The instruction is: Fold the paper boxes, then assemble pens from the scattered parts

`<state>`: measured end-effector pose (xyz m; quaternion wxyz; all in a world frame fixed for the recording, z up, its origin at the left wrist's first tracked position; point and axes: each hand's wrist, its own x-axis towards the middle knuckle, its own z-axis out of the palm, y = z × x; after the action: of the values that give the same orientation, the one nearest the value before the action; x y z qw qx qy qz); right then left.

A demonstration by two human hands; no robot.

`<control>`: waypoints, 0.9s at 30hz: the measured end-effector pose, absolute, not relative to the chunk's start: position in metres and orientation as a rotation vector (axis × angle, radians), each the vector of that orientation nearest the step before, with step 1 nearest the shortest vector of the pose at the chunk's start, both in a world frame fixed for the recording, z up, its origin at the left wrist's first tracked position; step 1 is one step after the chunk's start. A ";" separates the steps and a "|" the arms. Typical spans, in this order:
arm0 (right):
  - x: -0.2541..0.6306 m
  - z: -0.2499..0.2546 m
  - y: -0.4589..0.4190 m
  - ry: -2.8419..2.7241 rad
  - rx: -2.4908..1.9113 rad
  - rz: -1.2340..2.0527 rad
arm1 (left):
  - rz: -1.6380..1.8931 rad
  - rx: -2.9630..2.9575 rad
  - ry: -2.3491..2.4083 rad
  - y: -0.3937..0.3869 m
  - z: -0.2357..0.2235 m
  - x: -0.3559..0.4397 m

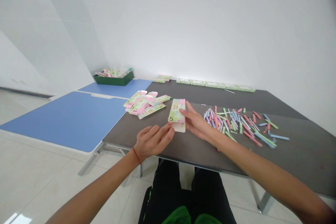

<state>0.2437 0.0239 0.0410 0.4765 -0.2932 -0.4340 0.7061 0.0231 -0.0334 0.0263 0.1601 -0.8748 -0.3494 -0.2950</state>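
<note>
My right hand (195,120) grips a small pink and green paper box (177,110) marked with a 5, its thumb on the front and its fingers behind the right side. The box's near end is open, with a pale flap (179,127) hanging out. My left hand (156,140) has curled fingers, its fingertips closed at the flap's left corner. Left of the box lies a loose pile of similar flat boxes (141,103) on the dark table. To the right, many pastel pen parts (236,122) in pink, green, blue and purple are scattered with thin white sticks.
A row of green-white boxes (215,84) lies along the dark table's (296,147) back edge by the wall. More flat boxes (161,78) lie at its back left. A dark green tray (110,80) of boxes and plastic stands on the blue table (70,120) at left.
</note>
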 end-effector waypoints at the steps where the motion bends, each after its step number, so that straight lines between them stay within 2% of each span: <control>1: 0.249 0.043 0.021 -1.132 -0.677 1.754 | -0.843 -2.472 -0.984 -0.034 0.027 0.023; 9: 0.266 0.031 0.030 -1.464 -0.583 1.674 | -0.934 -2.168 -0.690 -0.035 0.030 0.021; 18: 0.260 0.011 0.032 -1.471 -0.562 1.531 | -1.218 -2.264 -0.733 -0.024 0.018 0.022; 27: 0.252 0.012 0.022 -1.368 -0.569 1.557 | -1.210 -2.304 -0.679 -0.020 0.009 0.018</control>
<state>0.2522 0.0221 0.0125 0.4760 -0.2327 -0.5597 0.6372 0.0183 -0.0202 0.0092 0.2241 -0.8349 -0.2460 -0.4384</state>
